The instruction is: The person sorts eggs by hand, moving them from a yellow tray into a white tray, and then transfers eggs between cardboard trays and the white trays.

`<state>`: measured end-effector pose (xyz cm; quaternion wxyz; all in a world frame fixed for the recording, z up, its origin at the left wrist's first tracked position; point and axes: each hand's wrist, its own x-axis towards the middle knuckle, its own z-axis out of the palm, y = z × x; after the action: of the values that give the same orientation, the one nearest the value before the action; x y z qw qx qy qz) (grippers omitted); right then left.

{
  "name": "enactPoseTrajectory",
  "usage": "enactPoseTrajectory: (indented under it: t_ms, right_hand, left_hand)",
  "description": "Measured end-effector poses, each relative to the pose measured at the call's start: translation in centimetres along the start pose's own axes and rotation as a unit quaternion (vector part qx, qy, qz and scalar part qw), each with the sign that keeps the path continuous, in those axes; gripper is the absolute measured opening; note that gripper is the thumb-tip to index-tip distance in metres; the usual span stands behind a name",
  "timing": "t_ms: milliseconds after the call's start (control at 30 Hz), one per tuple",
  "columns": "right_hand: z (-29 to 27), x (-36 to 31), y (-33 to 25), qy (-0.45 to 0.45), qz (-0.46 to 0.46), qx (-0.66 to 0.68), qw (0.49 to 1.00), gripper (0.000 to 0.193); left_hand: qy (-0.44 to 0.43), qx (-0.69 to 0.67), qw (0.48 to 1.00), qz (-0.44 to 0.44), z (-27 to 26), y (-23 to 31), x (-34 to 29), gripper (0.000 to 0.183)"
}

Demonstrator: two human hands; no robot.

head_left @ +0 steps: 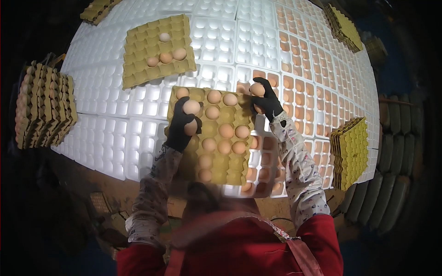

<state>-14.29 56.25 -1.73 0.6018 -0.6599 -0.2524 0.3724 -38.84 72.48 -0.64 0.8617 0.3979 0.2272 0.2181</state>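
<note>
A tan pulp egg tray [236, 166] lies in front of me, partly filled with brown eggs [225, 130]. Over its left side, my left hand [178, 134], in a black glove, is closed around a pale egg [191, 107] and a second egg [190, 128] below it. Beyond the tray's far right corner, my right hand [270, 102], gloved too, grips an egg [257, 89] between its fingers. Another egg [259, 110] shows under that palm. The right hand is above white foam trays [257, 63] with square cells, some holding eggs.
Foam trays cover the whole table; those at right hold eggs. Farther off lies a pulp tray [138, 43] with several eggs. Stacked pulp trays stand at left [53, 106], near right [351, 154], far right [343, 27] and far left [97, 11]. Dark bundles [382, 198] lie off the right edge.
</note>
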Motion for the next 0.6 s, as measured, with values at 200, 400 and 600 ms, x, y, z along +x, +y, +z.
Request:
enactPoseTrajectory:
  t_ms: [200, 400, 600]
  right_hand:
    - [8.4, -0.2, -4.0, -0.025, 0.010, -0.638, 0.769, 0.039]
    - [7.8, 0.1, -2.2, 0.008, -0.040, -0.629, 0.777, 0.020]
    - [1.3, -0.1, -1.1, -0.024, 0.171, 0.273, 0.946, 0.045]
  left_hand:
    - [-0.113, 0.568, 0.742, 0.338, 0.8, -0.7, 3.6, 0.033]
    - [0.003, 0.764, 0.612, 0.205, 3.3, -2.5, 3.7, 0.028]
    - [-0.164, 0.617, 0.721, 0.270, 3.1, 0.4, 4.0, 0.037]
